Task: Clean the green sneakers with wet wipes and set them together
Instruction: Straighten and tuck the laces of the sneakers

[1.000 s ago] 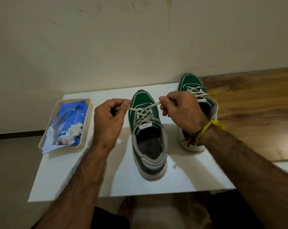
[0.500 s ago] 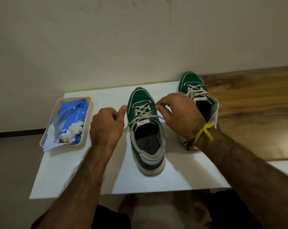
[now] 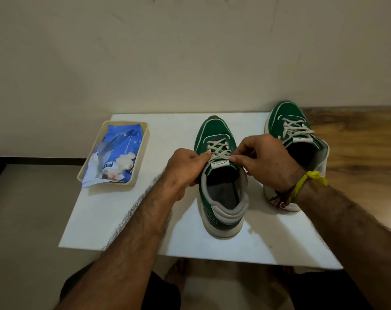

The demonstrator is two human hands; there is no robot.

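Observation:
Two green sneakers with white laces stand upright on a white board [image 3: 123, 215], toes toward the wall. The near sneaker [image 3: 221, 198] is in the middle; the second sneaker [image 3: 291, 128] stands to its right, partly hidden by my right wrist. My left hand [image 3: 185, 168] pinches the near sneaker's laces [image 3: 218, 151] at the tongue from the left. My right hand [image 3: 264, 162] pinches the same laces from the right. A blue wet wipes pack [image 3: 118, 153], torn open with white wipe showing, lies at the left.
The wipes pack sits in a cream tray [image 3: 143, 153] at the board's left rear. A pale wall [image 3: 190, 52] rises just behind the board. Wooden flooring [image 3: 364, 142] lies to the right, grey floor [image 3: 22, 220] to the left. My legs are below the board's front edge.
A second ago both hands held the lace ends pulled apart above the near sneaker. They have dropped and closed in on the laces at the tongue.

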